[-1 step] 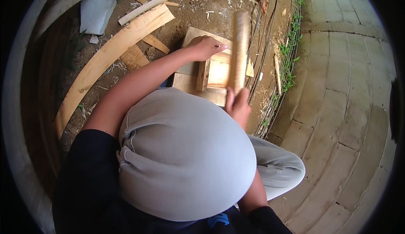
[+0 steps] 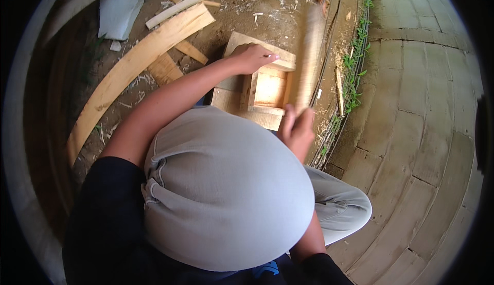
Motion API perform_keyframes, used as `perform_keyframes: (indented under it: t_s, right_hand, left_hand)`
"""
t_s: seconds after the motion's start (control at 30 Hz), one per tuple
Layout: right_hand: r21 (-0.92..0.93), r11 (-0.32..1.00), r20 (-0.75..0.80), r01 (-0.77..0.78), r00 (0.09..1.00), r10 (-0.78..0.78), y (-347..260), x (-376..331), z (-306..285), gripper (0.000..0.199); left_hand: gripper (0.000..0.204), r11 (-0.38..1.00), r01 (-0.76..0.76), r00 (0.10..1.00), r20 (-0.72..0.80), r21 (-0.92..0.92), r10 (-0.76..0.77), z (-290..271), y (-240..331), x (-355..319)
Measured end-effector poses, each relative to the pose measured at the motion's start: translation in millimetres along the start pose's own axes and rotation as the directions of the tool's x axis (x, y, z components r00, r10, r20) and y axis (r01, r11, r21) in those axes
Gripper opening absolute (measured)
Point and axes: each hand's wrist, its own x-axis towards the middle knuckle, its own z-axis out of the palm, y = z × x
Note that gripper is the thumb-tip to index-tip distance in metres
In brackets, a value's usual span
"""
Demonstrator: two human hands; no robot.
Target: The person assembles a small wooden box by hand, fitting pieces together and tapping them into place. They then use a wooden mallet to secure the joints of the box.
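A small wooden box frame (image 2: 270,87) rests on boards (image 2: 225,100) in front of my legs. My left hand (image 2: 250,58) is closed at the frame's far left corner, against its far rail (image 2: 283,65). Something small and thin shows by its thumb, too small to name. In my right hand (image 2: 300,132), the fingers wrap around the near end of a long wooden bar (image 2: 309,53). The bar stands out along the frame's right side, its far part smeared by motion. Whether it touches the frame, I cannot tell.
A curved plank (image 2: 121,76), a wooden strip (image 2: 180,10) and a pale stone slab (image 2: 120,15) lie on the dirt to the left. Wood shavings litter the far ground. Dark rods (image 2: 334,15) and a strip of plants (image 2: 355,79) border paving (image 2: 406,110) at right.
My right hand and the wooden bar have shifted slightly to the right, uncovering more of the frame's right side. My left hand has stayed at the far corner.
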Motion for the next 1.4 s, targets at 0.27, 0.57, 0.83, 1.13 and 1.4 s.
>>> perform_keyframes:
  t_s: [0.27,0.57,0.83,1.13,1.4]
  right_hand:
    - [-0.054,0.995,0.057,0.086,0.995,-0.083,5,4,4,0.024]
    - [0.057,0.998,0.016,0.005,1.000,-0.006,6,-8,7,0.024]
    - [-0.001,1.000,0.047,0.003,0.999,-0.003,4,-5,11,0.026]
    - [0.058,0.998,0.077,-0.038,0.996,0.034,8,0,9,0.027]
    - [0.131,0.991,-0.008,-0.021,1.000,0.022,-2,2,5,0.030]
  left_hand:
    - [0.051,0.997,0.069,0.993,0.097,0.017,-0.071,-11,11,-2]
    - [0.051,0.999,0.030,1.000,0.002,-0.030,-0.030,-3,11,-7]
    - [0.057,0.999,0.052,0.997,0.063,-0.002,-0.052,-6,8,7]
    - [0.053,1.000,0.025,0.998,0.052,-0.015,-0.024,-3,10,7]
    - [0.051,0.998,0.033,0.999,-0.010,-0.049,-0.034,0,10,-3]
